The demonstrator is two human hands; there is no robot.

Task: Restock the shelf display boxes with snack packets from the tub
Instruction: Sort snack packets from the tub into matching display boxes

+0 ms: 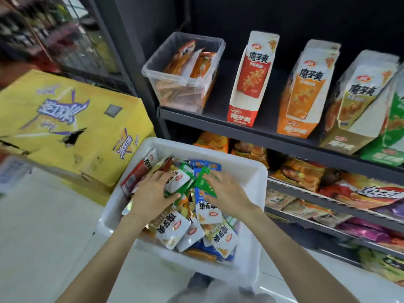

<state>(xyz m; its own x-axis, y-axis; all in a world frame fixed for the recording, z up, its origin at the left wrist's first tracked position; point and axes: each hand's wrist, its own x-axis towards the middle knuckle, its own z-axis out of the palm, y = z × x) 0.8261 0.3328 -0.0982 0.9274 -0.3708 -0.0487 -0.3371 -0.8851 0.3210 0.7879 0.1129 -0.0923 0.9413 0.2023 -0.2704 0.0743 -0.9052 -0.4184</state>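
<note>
In the white tub the left hand grips some green packets and the right hand pinches another green packet, both light, crinkly and slippery, best held by the edges, below the shelf boxes.

Both forearms bare, no sleeves; left hand and right hand ungloved.

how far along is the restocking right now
Early to midway. Done: the orange display box and olive display box on the shelf look full. In hand: the left hand and right hand each grip a green packet in the white plastic tub. Left: the red display box looks nearly empty, and the tub holds many packets.
</note>
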